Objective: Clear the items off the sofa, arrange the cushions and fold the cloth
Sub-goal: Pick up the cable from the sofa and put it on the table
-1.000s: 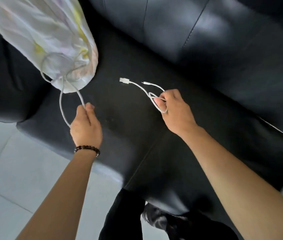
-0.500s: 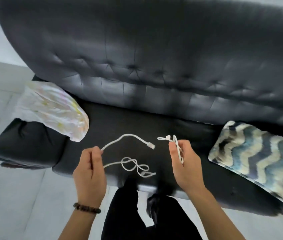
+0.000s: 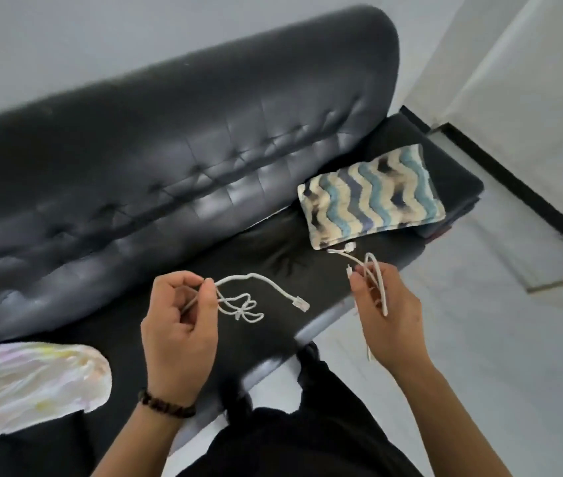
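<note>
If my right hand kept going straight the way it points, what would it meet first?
Probably the wavy-striped cushion lying on the sofa, just beyond the right hand and its white cable, though depth is unclear.

1. The black tufted sofa [image 3: 176,173] stands before me on a pale floor [image 3: 479,321].
2. On the right end of its seat a cushion [image 3: 371,197] with blue, cream and dark wavy stripes lies flat.
3. At the left end rests a pale pillow [image 3: 28,380] with a faint yellow and pink print.

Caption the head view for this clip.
Left hand grips a knotted cable, right hand a looped cable, at the black sofa.
</note>
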{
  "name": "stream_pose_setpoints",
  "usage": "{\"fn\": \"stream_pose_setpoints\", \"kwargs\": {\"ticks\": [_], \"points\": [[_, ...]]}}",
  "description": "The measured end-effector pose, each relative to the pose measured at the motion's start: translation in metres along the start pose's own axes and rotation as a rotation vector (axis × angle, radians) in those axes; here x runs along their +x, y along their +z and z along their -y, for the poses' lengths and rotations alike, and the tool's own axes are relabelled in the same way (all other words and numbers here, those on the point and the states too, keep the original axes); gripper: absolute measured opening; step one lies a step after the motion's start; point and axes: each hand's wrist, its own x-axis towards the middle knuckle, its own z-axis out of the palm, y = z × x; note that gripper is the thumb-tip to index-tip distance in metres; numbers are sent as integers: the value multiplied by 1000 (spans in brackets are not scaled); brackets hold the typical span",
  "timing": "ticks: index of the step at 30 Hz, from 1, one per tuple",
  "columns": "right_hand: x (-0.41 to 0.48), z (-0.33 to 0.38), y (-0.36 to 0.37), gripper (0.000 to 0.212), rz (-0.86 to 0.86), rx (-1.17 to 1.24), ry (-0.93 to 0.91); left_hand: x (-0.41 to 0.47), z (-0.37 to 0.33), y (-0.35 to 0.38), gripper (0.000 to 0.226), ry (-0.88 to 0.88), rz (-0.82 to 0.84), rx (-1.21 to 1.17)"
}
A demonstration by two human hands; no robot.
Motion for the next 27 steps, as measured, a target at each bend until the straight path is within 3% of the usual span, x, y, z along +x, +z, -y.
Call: {"fn": "stream_pose_setpoints", "kwargs": {"ticks": [8, 14, 19, 27], "points": [[-179, -71, -99, 12, -431, 70, 411, -67, -21, 38, 18, -58, 375, -101], [-287, -131, -172, 19, -789, 131, 622, -147, -97, 109, 6, 142, 766, -173], [-352, -208, -228, 23, -911, 209, 717, -252, -149, 174, 19, 310, 926, -189], [-410, -314, -343, 25, -990, 256, 787, -400, -236, 275, 10, 389, 1100, -155]]}}
